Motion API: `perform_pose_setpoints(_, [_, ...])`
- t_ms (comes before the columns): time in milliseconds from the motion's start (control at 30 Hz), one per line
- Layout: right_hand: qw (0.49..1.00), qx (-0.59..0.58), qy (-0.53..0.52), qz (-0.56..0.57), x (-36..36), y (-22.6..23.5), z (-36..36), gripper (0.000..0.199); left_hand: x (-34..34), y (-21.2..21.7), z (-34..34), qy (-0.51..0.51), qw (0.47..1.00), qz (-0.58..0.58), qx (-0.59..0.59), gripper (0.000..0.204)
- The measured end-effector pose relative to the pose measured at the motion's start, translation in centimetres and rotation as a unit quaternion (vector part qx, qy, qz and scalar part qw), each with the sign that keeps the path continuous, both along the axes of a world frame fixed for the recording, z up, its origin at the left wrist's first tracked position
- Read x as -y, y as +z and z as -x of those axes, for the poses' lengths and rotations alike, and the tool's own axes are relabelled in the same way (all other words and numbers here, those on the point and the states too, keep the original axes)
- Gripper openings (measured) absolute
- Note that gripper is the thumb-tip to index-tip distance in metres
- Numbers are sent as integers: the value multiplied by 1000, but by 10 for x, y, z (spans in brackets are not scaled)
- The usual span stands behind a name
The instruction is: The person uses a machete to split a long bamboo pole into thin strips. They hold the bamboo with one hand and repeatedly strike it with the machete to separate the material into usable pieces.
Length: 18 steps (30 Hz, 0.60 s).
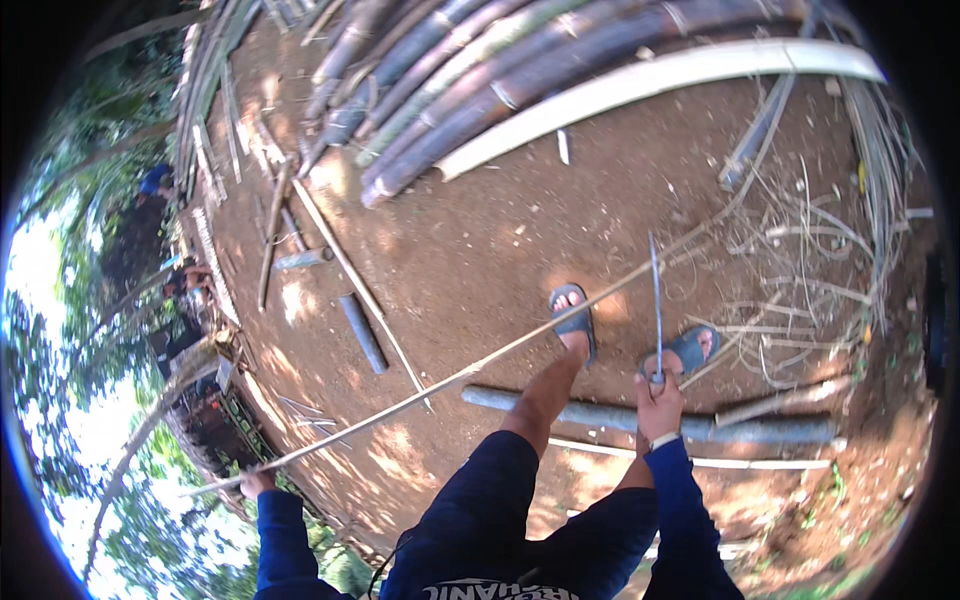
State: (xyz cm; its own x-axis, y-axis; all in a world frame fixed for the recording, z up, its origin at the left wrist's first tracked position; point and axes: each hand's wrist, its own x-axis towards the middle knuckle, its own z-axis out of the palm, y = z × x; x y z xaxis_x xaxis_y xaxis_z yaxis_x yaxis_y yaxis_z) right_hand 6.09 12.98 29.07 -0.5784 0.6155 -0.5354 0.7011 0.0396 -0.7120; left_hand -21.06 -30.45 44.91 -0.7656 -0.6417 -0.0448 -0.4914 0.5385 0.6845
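Observation:
A long, thin bamboo strip (455, 379) slants from the lower left up toward the upper right, passing in front of my legs. My left hand (257, 483) is closed on the strip near its left end, with the arm held out to the side. In my right hand (660, 408) is a long, narrow knife (656, 290), its handle gripped and its blade pointing away from me. The blade appears almost edge-on and crosses the strip in the picture; whether they touch I cannot tell. My sandalled feet stand on bare soil below.
Thick bamboo poles (520, 75) lie stacked at the far side beside a pale split bamboo length (650, 92). Curly shavings (800, 270) litter the right. A grey pole (600, 416) lies at my feet, a short bamboo piece (362, 333) left of it. People (190, 285) are at far left.

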Motion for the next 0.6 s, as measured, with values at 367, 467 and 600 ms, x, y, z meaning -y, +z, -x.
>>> perform_pose_setpoints(367, [973,-66,221,-4,-9,312,154,72,-47,309,66,-95,934,-169,-299,44])
perform_pose_setpoints(467, [901,-300,309,-57,-20,350,189,64,-109,332,94,-178,865,-284,-373,46])
perform_pose_setpoints(600, [922,-246,300,-11,14,482,229,64,-169,372,99,-301,819,-354,-336,52])
